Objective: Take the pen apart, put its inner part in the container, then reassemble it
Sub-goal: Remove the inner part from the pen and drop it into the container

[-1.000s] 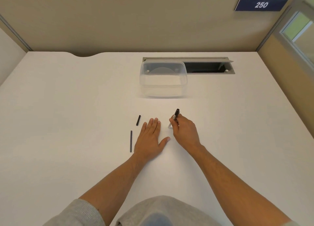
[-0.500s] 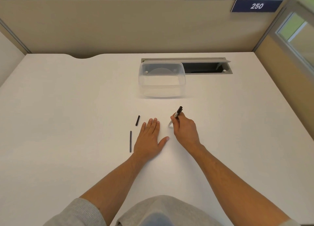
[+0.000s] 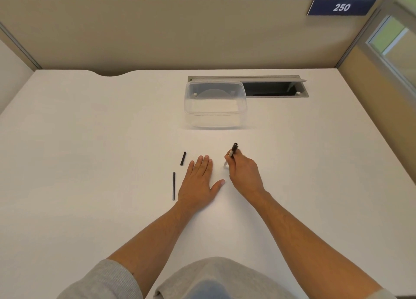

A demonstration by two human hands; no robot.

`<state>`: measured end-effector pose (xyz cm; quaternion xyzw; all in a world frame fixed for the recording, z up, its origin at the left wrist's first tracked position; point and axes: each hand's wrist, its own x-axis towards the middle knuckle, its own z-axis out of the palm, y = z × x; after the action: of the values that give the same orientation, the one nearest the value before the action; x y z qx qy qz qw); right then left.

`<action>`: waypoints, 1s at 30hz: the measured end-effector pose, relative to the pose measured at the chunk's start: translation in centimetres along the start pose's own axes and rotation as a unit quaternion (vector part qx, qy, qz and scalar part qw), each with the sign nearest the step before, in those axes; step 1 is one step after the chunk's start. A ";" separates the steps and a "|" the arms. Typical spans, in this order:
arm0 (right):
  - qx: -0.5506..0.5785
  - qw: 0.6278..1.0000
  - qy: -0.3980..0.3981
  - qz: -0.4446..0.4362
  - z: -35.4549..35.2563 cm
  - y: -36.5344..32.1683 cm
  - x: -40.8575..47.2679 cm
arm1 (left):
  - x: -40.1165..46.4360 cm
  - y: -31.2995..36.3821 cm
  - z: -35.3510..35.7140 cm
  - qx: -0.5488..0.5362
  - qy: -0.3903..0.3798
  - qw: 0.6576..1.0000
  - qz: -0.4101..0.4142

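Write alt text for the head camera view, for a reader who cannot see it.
A person's right hand holds a pen body upright over a white desk while the left hand lies flat. Two black pen parts, a short piece and a thin rod, lie left of it; beyond stands a clear container.

My white bench carries a clear container at twelve o'clock. My left hand lies flat on it; a short black piece and thin rod lie at its nine o'clock.
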<state>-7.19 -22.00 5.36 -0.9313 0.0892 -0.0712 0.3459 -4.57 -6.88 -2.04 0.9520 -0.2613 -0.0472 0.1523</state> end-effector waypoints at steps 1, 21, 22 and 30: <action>-0.008 1.000 -0.015 0.007 0.1 0.2 0.0 | 0.0 0.0 0.1 0.000 -0.001 1.000 0.000; 0.166 0.971 0.099 0.138 0.5 2.0 0.4 | 1.0 0.2 -0.3 -0.040 0.032 0.999 -0.017; 0.188 0.965 0.101 0.155 0.4 2.3 0.4 | 1.3 0.4 -0.5 -0.032 0.050 0.998 -0.010; 0.320 0.916 0.106 0.219 -0.3 3.1 0.0 | 3.2 2.3 -0.7 -0.032 0.090 0.995 0.025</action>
<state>-7.61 -24.51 3.54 -0.7153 0.2993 -0.1167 0.6206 -2.81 -10.15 -0.65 0.9401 -0.2689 0.0338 0.2067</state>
